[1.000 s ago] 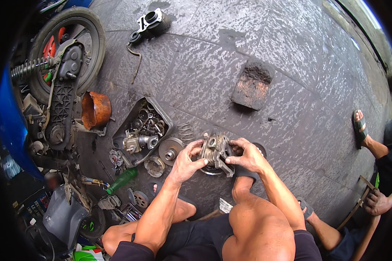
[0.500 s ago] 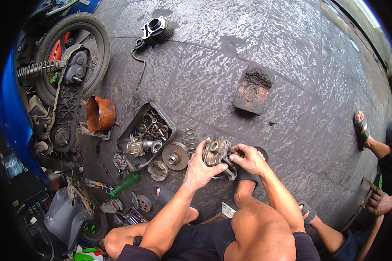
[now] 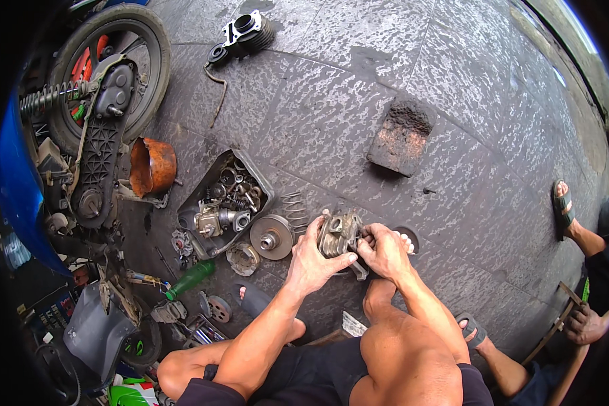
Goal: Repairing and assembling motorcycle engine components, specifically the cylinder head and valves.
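A grimy finned cylinder head is held up in front of my knees. My left hand grips it from the left, with the thumb along its lower edge and the fingers behind. At its right side my right hand is closed, fingers bent and pinched against the metal. Whether a small part sits between those fingertips is hidden. Just left of the cylinder head lie a round metal pulley disc and a coil spring.
A bin of engine parts, including a carburetor, stands left. Near it lies a green bottle. Ahead are a dark block and a cylinder block. A scooter wheel fills the left; another person's hand shows right.
The view has shifted slightly. My right hand has turned a little at the cylinder head's side, its fingers more curled; my left hand keeps its grip.
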Motion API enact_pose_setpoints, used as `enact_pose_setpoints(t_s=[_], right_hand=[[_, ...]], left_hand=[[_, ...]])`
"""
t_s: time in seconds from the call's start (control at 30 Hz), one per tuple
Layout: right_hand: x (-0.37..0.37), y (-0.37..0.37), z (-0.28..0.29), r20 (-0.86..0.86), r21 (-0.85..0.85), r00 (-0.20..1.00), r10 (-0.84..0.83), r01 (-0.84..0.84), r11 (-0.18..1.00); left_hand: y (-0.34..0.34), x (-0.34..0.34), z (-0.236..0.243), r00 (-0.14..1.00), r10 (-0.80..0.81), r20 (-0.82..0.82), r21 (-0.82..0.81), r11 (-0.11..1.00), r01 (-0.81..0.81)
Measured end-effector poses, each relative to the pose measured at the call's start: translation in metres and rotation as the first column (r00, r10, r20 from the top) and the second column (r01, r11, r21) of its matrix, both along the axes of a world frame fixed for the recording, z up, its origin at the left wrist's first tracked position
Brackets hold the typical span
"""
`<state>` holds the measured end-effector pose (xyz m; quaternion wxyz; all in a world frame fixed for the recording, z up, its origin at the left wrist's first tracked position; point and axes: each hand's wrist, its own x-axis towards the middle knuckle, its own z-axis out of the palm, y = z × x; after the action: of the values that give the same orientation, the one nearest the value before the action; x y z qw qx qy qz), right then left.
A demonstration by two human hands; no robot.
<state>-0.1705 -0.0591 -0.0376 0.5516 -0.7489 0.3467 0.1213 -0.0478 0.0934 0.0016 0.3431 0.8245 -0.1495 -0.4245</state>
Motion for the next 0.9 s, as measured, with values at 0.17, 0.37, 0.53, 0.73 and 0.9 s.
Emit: enact_pose_setpoints(t_s=[0.17,0.37,0.53,0.73,0.9], right_hand=[[-0.003,0.008,-0.001,-0.034,0.017,0.996,-0.078,0.078,0.997],[-0.023,0.003,-0.009,-0.079,0.196,0.982,-0.172,0.185,0.963],[-0.033,0.006,-0.022,-0.095,0.297,0.982,-0.165,0.186,0.936],[-0.041,0.010,-0.026,-0.043,0.607,0.862,-0.505,0.424,0.672],[-0.039,0.012,-0.030,-0.008,0.640,0.793,-0.609,0.472,0.607]], left_hand=[[0.000,0.002,0.004,0.998,-0.050,0.025,0.046,0.998,0.049],[0.007,0.004,0.004,0.978,-0.174,0.113,0.009,0.985,0.175],[0.001,0.000,0.005,0.980,-0.140,0.144,-0.058,0.987,0.150],[-0.012,0.008,0.004,0.831,-0.340,0.440,-0.132,0.891,0.434],[-0.015,0.026,0.002,0.730,-0.436,0.527,-0.154,0.795,0.586]])
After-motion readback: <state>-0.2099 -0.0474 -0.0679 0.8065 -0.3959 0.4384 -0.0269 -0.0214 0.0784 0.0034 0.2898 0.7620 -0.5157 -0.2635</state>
